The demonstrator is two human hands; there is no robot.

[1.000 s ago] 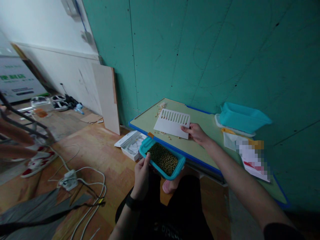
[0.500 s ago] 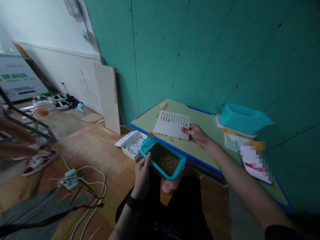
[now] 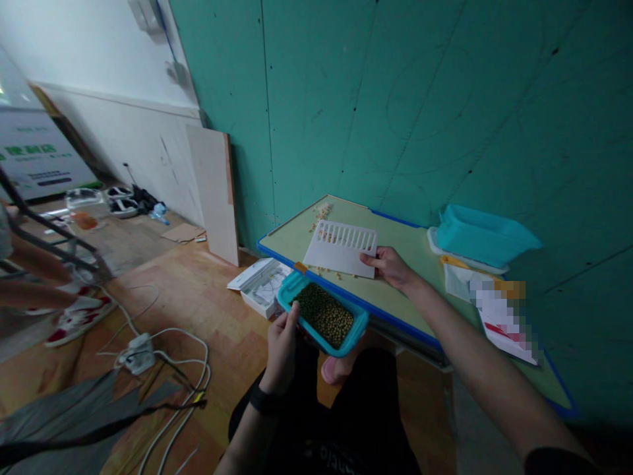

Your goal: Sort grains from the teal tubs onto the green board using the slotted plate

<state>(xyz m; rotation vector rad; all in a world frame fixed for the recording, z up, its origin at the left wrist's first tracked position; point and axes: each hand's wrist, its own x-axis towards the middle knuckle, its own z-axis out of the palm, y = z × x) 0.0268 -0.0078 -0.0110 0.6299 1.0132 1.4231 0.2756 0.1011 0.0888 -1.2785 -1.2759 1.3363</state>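
My left hand (image 3: pixel 283 343) is closed on the near-left side of a blue plastic tub (image 3: pixel 360 328), its thumb over the rim. Dark green beans (image 3: pixel 310 300) fill the tub's left part and yellowish beans (image 3: pixel 336 323) its right part. The tub is held just below the front edge of a light green table (image 3: pixel 410 270). My right hand (image 3: pixel 388 265) pinches the right edge of a white slotted plate (image 3: pixel 336 249), thumb on top, over the tabletop. Small yellowish pieces (image 3: pixel 324 211) lie scattered behind the plate, with more along its front edge.
On the table's right stand a larger blue bin (image 3: pixel 484 234), a cloth (image 3: pixel 457 277) and a partly blurred white packet (image 3: pixel 504 323). An open white box (image 3: pixel 262 287) sits on the floor by the table. White cables (image 3: pixel 202 369) and another person's legs (image 3: pixel 39 277) are at left.
Both hands keep their holds on the tub and the plate, almost unmoved. The view has shifted very slightly.
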